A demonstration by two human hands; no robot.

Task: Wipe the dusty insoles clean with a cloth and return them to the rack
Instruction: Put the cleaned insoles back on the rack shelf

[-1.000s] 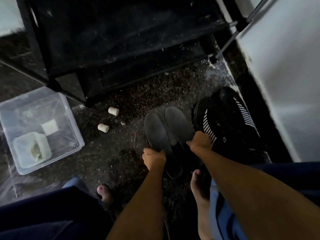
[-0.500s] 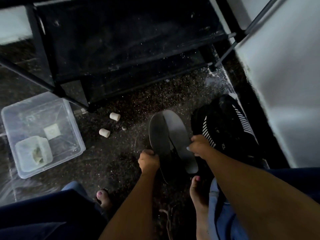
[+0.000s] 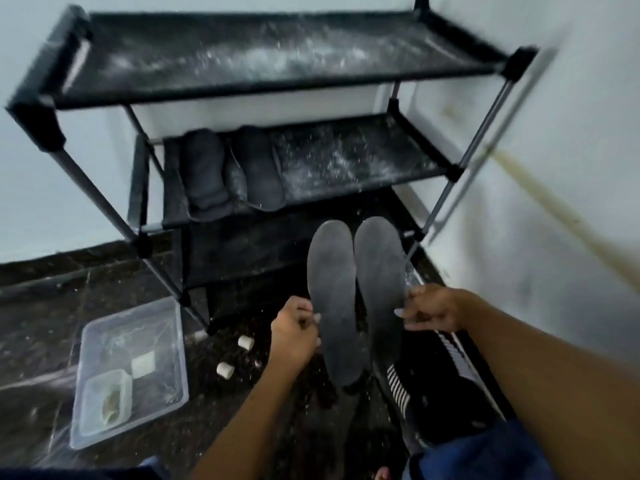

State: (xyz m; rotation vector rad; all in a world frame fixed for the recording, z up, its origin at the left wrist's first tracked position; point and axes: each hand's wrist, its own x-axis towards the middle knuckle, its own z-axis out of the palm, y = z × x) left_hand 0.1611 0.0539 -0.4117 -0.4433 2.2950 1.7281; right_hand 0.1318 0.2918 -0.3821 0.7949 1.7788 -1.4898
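Note:
Two dark grey insoles are held up side by side in front of the black rack (image 3: 242,81). My left hand (image 3: 294,332) pinches the left insole (image 3: 334,299) at its left edge. My right hand (image 3: 431,308) pinches the right insole (image 3: 381,282) at its right edge. Both insoles point toe-up toward the rack's lower shelves. The rack's shelves carry white dust. No cloth shows in either hand.
A pair of dark slippers (image 3: 232,171) lies on the middle shelf at the left. A clear plastic tub (image 3: 131,372) with a small container sits on the floor at the left. Two small white cylinders (image 3: 235,355) lie on the dark floor. Black striped sneakers (image 3: 436,379) lie below my right hand. A white wall stands to the right.
Both hands have lifted the insoles off the floor and spread them side by side. The view has tilted up, and the rack's upper shelves now show.

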